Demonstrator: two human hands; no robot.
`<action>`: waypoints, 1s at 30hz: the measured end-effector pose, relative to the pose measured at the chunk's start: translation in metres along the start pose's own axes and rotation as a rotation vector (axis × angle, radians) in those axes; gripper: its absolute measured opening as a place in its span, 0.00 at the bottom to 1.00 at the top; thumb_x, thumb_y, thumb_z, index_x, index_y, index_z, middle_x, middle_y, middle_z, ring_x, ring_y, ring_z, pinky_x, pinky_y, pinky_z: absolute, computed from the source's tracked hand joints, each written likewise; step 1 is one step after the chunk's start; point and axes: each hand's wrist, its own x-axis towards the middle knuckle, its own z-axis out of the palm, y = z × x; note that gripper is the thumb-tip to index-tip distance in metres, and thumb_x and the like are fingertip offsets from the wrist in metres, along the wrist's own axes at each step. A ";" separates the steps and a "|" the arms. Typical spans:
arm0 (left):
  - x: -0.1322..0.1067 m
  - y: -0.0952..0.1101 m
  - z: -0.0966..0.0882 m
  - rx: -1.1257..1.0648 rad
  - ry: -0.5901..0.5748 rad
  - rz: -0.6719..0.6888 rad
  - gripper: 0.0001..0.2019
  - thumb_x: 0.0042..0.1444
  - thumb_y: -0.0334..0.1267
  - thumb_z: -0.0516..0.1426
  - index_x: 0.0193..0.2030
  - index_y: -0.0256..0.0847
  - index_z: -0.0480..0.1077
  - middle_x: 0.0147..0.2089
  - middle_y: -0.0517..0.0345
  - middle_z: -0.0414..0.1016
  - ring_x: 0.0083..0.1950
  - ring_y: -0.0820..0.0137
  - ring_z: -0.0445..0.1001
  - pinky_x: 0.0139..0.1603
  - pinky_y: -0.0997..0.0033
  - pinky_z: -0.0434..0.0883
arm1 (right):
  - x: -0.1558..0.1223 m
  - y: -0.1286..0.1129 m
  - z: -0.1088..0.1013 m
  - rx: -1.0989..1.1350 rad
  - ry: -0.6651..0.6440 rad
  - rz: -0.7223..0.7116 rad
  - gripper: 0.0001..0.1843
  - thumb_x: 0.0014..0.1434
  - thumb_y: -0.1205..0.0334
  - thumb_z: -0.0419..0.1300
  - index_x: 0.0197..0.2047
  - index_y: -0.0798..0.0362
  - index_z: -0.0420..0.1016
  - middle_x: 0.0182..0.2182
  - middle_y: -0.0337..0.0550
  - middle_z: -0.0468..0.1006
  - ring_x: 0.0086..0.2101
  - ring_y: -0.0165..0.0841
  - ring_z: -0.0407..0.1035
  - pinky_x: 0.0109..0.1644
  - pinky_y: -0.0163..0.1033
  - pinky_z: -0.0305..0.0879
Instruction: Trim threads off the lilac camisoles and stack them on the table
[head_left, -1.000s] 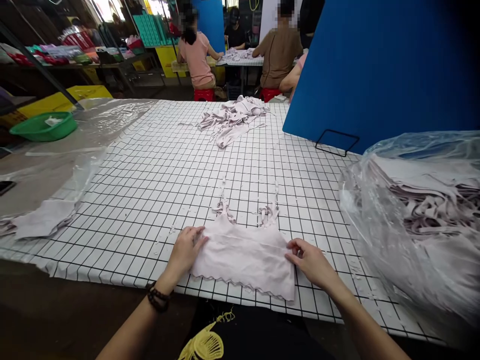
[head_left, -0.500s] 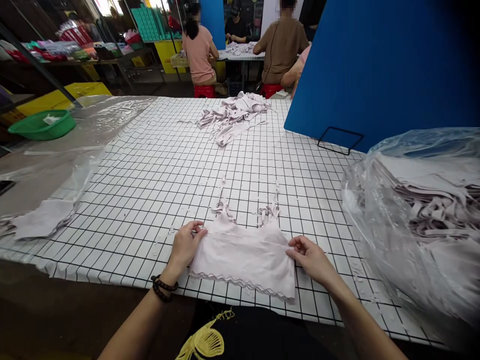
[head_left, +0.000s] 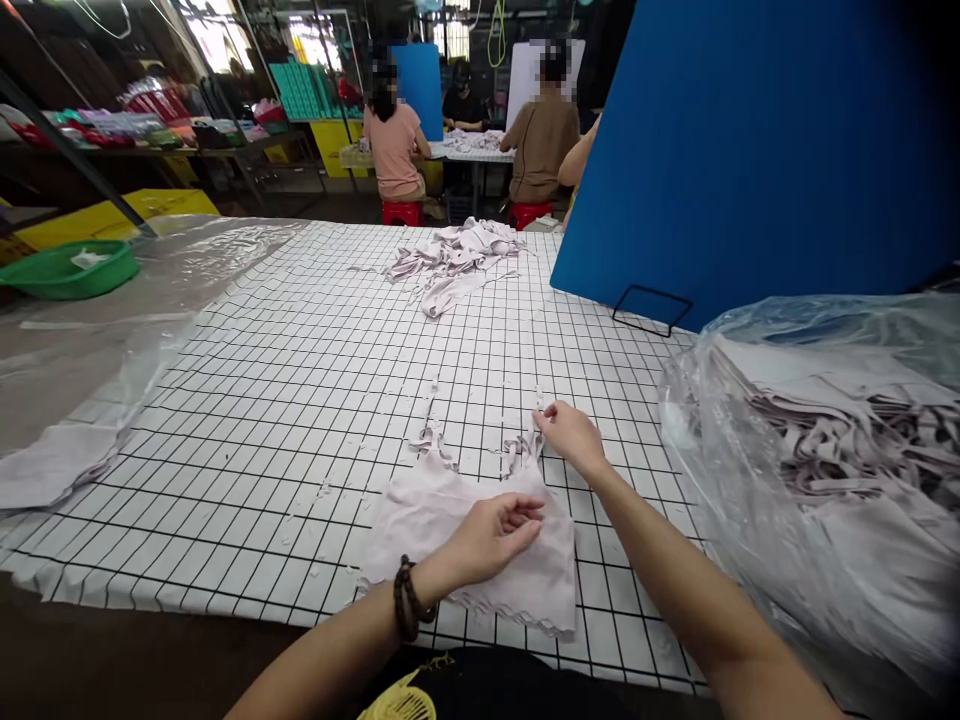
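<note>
A pale pink camisole lies flat in front of me, its wavy hem toward me and its thin straps stretching away. My right hand pinches the right-hand shoulder strap near its far end. Over the middle of the camisole is my left hand, palm turned to the right, fingers loosely bent and apart, with nothing in it. Whether it touches the fabric is hard to see. A dark beaded bracelet circles the left wrist and covers part of the hem.
A pile of similar garments lies at the table's far side. To the right, a clear plastic bag holds stacked garments below a blue board. At left are folded fabric and a green basket. Several people sit beyond.
My right hand has left the camisole's right side and moved forward to the strap. My left hand has let go of the left side and moved right, over the camisole. The view has tilted up.
</note>
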 end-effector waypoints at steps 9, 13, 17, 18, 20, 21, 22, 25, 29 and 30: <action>0.027 -0.019 0.002 -0.543 -0.069 -0.293 0.38 0.52 0.43 0.63 0.65 0.35 0.52 0.57 0.34 0.67 0.49 0.63 0.76 0.55 0.57 0.68 | 0.069 -0.003 0.012 0.363 -0.124 0.195 0.07 0.44 0.70 0.63 0.27 0.55 0.68 0.36 0.54 0.75 0.41 0.43 0.69 0.34 0.38 0.63; 0.026 -0.018 -0.002 -0.594 -0.093 -0.324 0.39 0.52 0.43 0.63 0.66 0.34 0.50 0.58 0.33 0.66 0.51 0.61 0.75 0.58 0.55 0.66 | 0.075 0.007 -0.004 0.690 -0.314 0.165 0.04 0.48 0.67 0.61 0.29 0.56 0.69 0.33 0.50 0.75 0.24 0.27 0.63 0.18 0.30 0.52; 0.027 -0.016 -0.006 -0.630 -0.105 -0.338 0.38 0.52 0.42 0.63 0.66 0.36 0.51 0.58 0.35 0.66 0.52 0.62 0.74 0.59 0.55 0.65 | 0.075 0.016 -0.018 0.991 -0.480 0.122 0.06 0.49 0.68 0.61 0.34 0.56 0.70 0.33 0.46 0.75 0.18 0.21 0.53 0.14 0.27 0.48; 0.027 -0.015 -0.006 -0.630 -0.102 -0.344 0.38 0.52 0.42 0.63 0.66 0.36 0.51 0.58 0.35 0.67 0.52 0.62 0.74 0.59 0.55 0.65 | 0.074 0.017 -0.020 1.049 -0.510 0.117 0.06 0.49 0.68 0.60 0.34 0.56 0.71 0.32 0.45 0.74 0.18 0.20 0.53 0.14 0.26 0.50; 0.027 -0.015 -0.006 -0.632 -0.098 -0.350 0.38 0.52 0.42 0.63 0.65 0.36 0.51 0.57 0.34 0.67 0.52 0.62 0.74 0.59 0.55 0.65 | 0.073 0.019 -0.022 1.146 -0.561 0.114 0.06 0.50 0.69 0.59 0.34 0.56 0.70 0.29 0.42 0.72 0.18 0.21 0.54 0.17 0.27 0.57; 0.027 -0.014 -0.006 -0.634 -0.097 -0.351 0.38 0.52 0.41 0.63 0.65 0.36 0.51 0.57 0.34 0.67 0.52 0.62 0.74 0.59 0.55 0.65 | 0.073 0.019 -0.022 1.183 -0.581 0.116 0.05 0.50 0.70 0.58 0.34 0.57 0.70 0.28 0.41 0.71 0.18 0.21 0.55 0.20 0.27 0.60; 0.027 -0.014 -0.006 -0.636 -0.095 -0.351 0.38 0.51 0.41 0.63 0.65 0.35 0.51 0.57 0.34 0.67 0.52 0.61 0.74 0.59 0.55 0.65 | 0.072 0.020 -0.023 1.210 -0.600 0.119 0.04 0.51 0.70 0.58 0.33 0.57 0.70 0.26 0.40 0.71 0.18 0.21 0.55 0.22 0.28 0.64; 0.027 -0.014 -0.005 -0.628 -0.085 -0.357 0.36 0.52 0.41 0.63 0.64 0.35 0.52 0.56 0.35 0.68 0.52 0.61 0.74 0.60 0.54 0.65 | 0.069 0.019 -0.026 1.283 -0.667 0.123 0.03 0.54 0.68 0.58 0.33 0.58 0.72 0.24 0.38 0.69 0.18 0.21 0.56 0.32 0.31 0.70; 0.028 -0.018 -0.006 -0.625 -0.095 -0.355 0.35 0.53 0.41 0.63 0.63 0.35 0.53 0.57 0.36 0.67 0.53 0.61 0.73 0.60 0.55 0.65 | 0.061 0.017 -0.034 1.300 -0.786 0.030 0.04 0.54 0.66 0.62 0.32 0.59 0.73 0.24 0.35 0.69 0.20 0.19 0.58 0.45 0.38 0.71; 0.028 -0.019 -0.007 -0.627 -0.098 -0.354 0.35 0.52 0.42 0.63 0.63 0.35 0.53 0.57 0.36 0.67 0.53 0.61 0.73 0.59 0.55 0.65 | 0.058 0.016 -0.037 1.271 -0.809 -0.003 0.05 0.54 0.65 0.63 0.31 0.58 0.73 0.25 0.36 0.70 0.20 0.19 0.60 0.46 0.39 0.71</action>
